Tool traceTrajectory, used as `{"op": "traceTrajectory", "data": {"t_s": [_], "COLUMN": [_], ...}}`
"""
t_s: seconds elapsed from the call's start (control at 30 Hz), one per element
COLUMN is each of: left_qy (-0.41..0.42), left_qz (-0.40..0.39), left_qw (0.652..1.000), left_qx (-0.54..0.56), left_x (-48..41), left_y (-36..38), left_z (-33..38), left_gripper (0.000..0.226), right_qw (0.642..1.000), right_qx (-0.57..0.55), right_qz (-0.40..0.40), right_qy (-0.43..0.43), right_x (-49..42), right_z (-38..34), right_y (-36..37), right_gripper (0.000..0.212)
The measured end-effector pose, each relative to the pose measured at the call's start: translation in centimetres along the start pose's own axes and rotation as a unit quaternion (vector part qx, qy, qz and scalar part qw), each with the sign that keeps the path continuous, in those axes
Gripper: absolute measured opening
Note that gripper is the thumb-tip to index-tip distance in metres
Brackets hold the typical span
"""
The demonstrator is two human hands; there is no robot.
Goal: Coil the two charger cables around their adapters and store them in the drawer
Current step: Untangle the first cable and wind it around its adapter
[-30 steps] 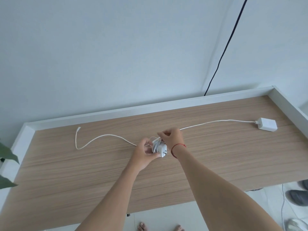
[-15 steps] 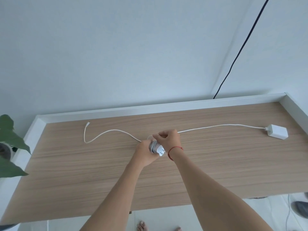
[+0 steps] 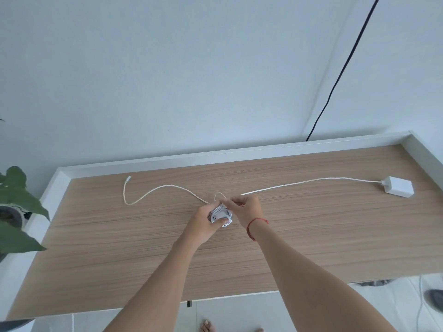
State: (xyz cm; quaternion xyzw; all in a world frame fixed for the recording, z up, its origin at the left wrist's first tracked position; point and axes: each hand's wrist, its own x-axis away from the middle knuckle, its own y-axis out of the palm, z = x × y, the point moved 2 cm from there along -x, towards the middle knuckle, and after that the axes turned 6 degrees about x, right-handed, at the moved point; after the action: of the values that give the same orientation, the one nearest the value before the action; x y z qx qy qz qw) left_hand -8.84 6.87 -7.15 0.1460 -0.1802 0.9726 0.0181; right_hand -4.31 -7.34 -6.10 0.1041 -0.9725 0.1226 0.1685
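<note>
Left hand [image 3: 203, 224] closes its grip round the small white charger adapter [image 3: 221, 215], with the thumb pressed across the turns wound on it. It is held just above the middle of the pale wood-grain surface [image 3: 143, 259]. Right hand [image 3: 247, 209] keeps a narrow pinch grip on the thin white cable [image 3: 218, 194], of which only a short loop stands free above the bundle.

The bundle looks light, with a hard core. The cable seems soft and springy, so the turns would likely slacken if the thumb lifted. The safest hold is probably across the wound turns, with the loose end pinched close in. The smooth plastic may be slippery.

The second white block-shaped adapter [image 3: 399, 187] lies well apart near the right end, and its long white cable [image 3: 311, 181] trails leftward. It is best taken by the block, since the cord would hang limp and drag.

Fingers cover most of the held adapter, so its prongs and the cable's end cannot be made out. The long cable passes behind the hands. I cannot tell for certain whether the stretch that comes out on the left, ending in a small connector [image 3: 128, 177], is the same cord. No drawer is in view.
</note>
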Motion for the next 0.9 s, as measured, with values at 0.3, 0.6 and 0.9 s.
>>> {"op": "traceTrajectory", "data": {"t_s": [0.3,0.6,0.9], "left_qy": [-0.036,-0.084,-0.082], "left_qz": [-0.02,-0.052,-0.06], "left_qw": [0.999,0.991,0.993], "left_qx": [0.007,0.09,0.062], "left_x": [-0.4,-0.6,-0.7], "left_y": [-0.6,-1.2,-1.1], "left_z": [-0.5,0.0,0.2], "left_gripper": [0.065,0.064,0.065], "right_qw": [0.995,0.993,0.993], "right_qx": [-0.089,-0.109,-0.113], "right_qz": [-0.023,-0.026,-0.018], "right_qy": [0.035,0.026,0.034], "right_x": [0.1,-0.4,-0.3], "right_z": [1.6,2.1,2.1], "right_y": [0.5,0.7,0.6], "right_gripper": [0.022,0.012,0.014]}}
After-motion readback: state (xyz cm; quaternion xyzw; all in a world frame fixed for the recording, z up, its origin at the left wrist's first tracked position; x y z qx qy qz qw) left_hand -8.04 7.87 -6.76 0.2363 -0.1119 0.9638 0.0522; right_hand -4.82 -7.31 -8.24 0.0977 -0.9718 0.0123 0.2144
